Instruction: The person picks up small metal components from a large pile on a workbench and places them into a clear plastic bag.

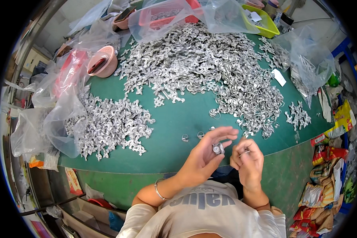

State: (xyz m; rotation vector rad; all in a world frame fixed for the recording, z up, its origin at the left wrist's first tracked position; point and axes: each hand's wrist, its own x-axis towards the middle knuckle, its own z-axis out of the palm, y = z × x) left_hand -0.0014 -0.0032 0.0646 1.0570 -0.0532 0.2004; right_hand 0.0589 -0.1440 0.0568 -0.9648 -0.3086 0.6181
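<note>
My left hand (202, 158) is held above the table's near edge, palm turned inward and fingers curved. Small silver metal ring pieces (217, 148) rest between its thumb and fingers; their exact number is hard to make out. Close by on the right, my right hand (250, 162) is closed, with a small metal ring (245, 152) pinched at the fingertips. The hands are apart. Two loose rings, one ring (185, 138) and another ring (200, 135), lie on the green table (166, 119) beyond my left hand. A heap of similar rings (250, 95) spreads beyond my right hand.
A large heap of flat silver metal pieces (166, 59) covers the table's far middle. Smaller heaps lie at the left (111, 127) and the right (297, 116). A pink cup (107, 65), a red basin (162, 20), a yellow-green tray (267, 27) and plastic bags (311, 63) stand around the edges.
</note>
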